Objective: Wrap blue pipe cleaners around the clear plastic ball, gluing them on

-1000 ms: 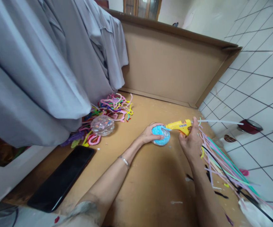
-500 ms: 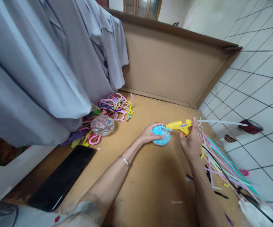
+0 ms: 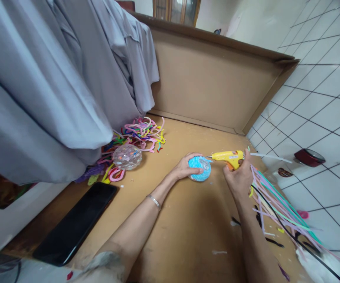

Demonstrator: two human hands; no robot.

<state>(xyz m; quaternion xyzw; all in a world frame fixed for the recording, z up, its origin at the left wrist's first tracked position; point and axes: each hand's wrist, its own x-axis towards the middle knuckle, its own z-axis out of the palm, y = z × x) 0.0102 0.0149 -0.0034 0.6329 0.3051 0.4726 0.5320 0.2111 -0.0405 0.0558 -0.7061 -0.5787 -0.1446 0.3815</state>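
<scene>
Wrapped around the left side of a round ball [image 3: 201,173] is my left hand [image 3: 184,167]. Blue fuzzy pipe cleaner is wound over much of the ball, and a clear patch shows at its upper right. My right hand [image 3: 238,175] grips a yellow hot glue gun [image 3: 227,156] by its handle. The metal nozzle points left, close to the ball's upper right edge, by the loose blue end; I cannot tell whether it touches. A long translucent glue stick [image 3: 270,157] sticks out of the gun's back.
A clear faceted ball [image 3: 127,157] lies beside a heap of coloured pipe cleaners [image 3: 143,131]. A black phone [image 3: 75,224] lies at the left. Straight pipe cleaners [image 3: 278,196] and a black cord are at the right, near a dark-red-lidded jar [image 3: 309,157]. Cardboard [image 3: 202,78] stands behind.
The glue gun has shifted slightly right and levelled, its nozzle drawn back from the ball's top. The glue stick's far end has moved left and down. My left hand keeps its hold.
</scene>
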